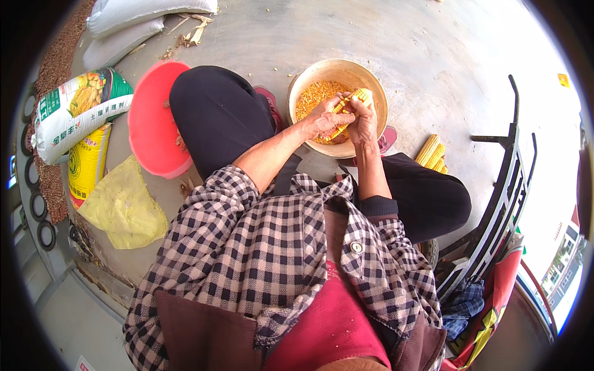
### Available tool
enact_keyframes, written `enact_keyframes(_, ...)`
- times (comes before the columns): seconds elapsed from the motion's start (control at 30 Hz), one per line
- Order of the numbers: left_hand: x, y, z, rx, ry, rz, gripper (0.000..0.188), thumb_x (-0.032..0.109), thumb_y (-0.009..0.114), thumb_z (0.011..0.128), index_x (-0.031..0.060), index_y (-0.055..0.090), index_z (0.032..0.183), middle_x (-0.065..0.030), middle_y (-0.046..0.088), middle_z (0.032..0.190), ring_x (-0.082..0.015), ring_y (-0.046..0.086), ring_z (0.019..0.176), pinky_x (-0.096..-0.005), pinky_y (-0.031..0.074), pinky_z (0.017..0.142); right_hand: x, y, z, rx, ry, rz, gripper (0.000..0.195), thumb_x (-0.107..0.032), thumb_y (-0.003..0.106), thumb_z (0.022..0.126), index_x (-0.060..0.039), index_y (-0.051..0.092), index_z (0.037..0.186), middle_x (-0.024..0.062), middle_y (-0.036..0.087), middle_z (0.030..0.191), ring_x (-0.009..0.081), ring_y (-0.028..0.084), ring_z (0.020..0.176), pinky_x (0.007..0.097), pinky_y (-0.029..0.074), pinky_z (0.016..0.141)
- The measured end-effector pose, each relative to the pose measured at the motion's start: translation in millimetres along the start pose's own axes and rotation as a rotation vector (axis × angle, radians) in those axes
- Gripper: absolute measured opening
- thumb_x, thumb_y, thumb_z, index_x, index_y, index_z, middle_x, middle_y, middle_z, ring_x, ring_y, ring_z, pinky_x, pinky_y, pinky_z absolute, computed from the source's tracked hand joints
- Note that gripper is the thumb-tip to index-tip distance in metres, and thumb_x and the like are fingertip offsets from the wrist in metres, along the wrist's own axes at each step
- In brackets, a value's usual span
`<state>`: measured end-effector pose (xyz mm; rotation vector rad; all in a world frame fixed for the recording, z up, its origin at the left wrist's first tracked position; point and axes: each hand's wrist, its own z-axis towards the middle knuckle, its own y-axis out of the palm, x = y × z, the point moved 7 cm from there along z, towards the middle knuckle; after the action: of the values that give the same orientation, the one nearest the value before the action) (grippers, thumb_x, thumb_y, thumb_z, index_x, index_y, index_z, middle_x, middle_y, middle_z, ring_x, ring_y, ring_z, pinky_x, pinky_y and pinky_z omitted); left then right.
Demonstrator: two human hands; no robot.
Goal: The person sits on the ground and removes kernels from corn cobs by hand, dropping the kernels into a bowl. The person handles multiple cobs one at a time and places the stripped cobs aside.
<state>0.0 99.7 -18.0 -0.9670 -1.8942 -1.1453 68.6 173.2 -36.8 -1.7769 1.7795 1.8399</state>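
Both hands are over a round, pale tub that holds loose yellow corn kernels. My left hand comes in from the left, its fingers on a partly shelled corn cob. My right hand grips the same cob from the right, thumb near the upper end. Yellow kernels cover that end; reddish bare cob shows lower down, between and below the hands. Whether this is one cob or two pressed together, I cannot tell. Several unshelled yellow cobs lie on the floor right of the tub.
A pink basin with reddish cob pieces stands beside my left knee. Farther left are printed sacks, a yellow mesh bag and white sacks. A black metal rack stands at the right. Husks lie on the concrete floor.
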Motion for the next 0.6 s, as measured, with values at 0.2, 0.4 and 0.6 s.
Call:
enact_keyframes(0.2,10.0,-6.0,-1.6,0.157,0.118,0.551,0.065,0.022,0.074,0.08,0.0104,0.045,0.137,-0.0123,0.061,0.117,-0.0228,0.06,0.108,-0.0338,0.047,0.09,-10.7,1.6,-4.2,0.058,-0.064,-0.053,0.044,-0.012,0.063,0.088,-0.0085,0.044,0.128,0.0139,0.064,0.106,0.0272,0.061,0.102,0.0415,0.05,0.091)
enact_keyframes(0.4,5.8,-7.7,-3.4,0.189,0.088,0.788,0.063,0.028,0.075,0.078,0.0072,0.047,0.131,-0.0187,0.061,0.119,-0.0311,0.059,0.113,-0.0392,0.046,0.094,-10.3,-5.8,-1.0,0.179,-0.094,-0.27,0.052,0.003,0.065,0.083,-0.0067,0.042,0.128,0.011,0.064,0.098,0.0173,0.062,0.085,0.029,0.052,0.076)
enact_keyframes(0.6,-5.9,-12.2,7.4,0.097,0.096,0.55,0.067,0.027,0.074,0.079,0.005,0.044,0.134,-0.0151,0.061,0.119,-0.0261,0.057,0.115,-0.0353,0.043,0.098,-12.3,4.9,-7.5,0.048,-0.05,-0.14,0.053,0.003,0.06,0.082,-0.0065,0.041,0.131,0.0121,0.062,0.106,0.0204,0.061,0.092,0.0325,0.052,0.082)
